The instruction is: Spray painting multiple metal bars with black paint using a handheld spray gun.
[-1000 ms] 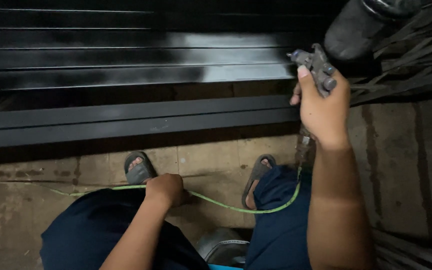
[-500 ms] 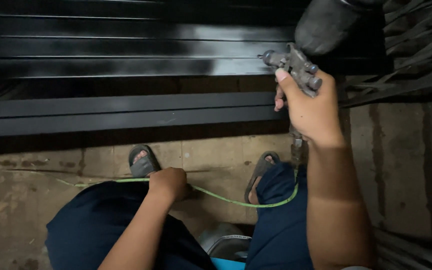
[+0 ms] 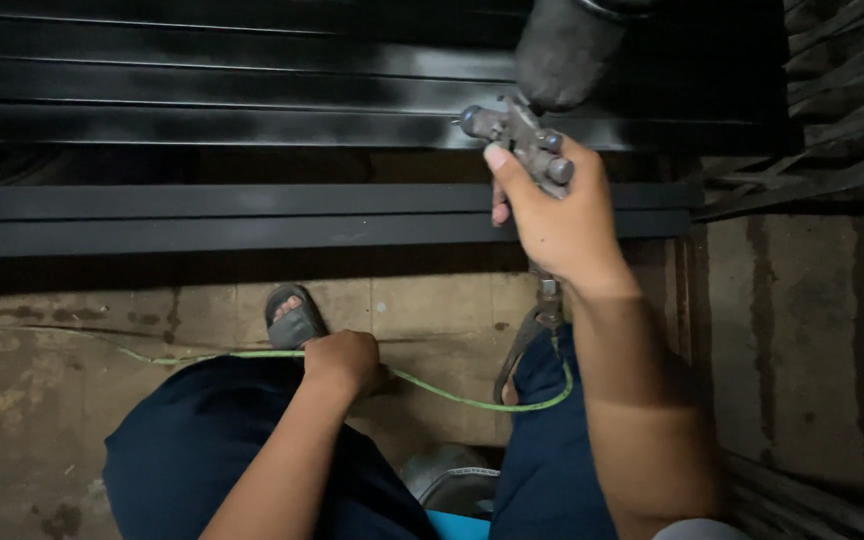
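My right hand [image 3: 562, 225] grips a grey metal spray gun [image 3: 517, 135] with a dark cup on top, its nozzle aimed at glossy black metal bars [image 3: 252, 120] lying in a row ahead. A green air hose [image 3: 472, 400] hangs from the gun's handle and curves left across the floor. My left hand [image 3: 344, 360] is closed around that hose near my left knee. I squat in dark blue trousers, with a grey sandal [image 3: 292, 318] showing on my left foot.
Two lower black bars [image 3: 202, 220] lie between me and the wet painted ones. The floor is stained concrete [image 3: 802, 330]. More dark metal pieces [image 3: 842, 130] are stacked at the upper right. A metal can [image 3: 452, 485] sits between my legs.
My right hand has carried the spray gun leftward along the black bars. My left hand stays closed on the hose and has barely shifted.
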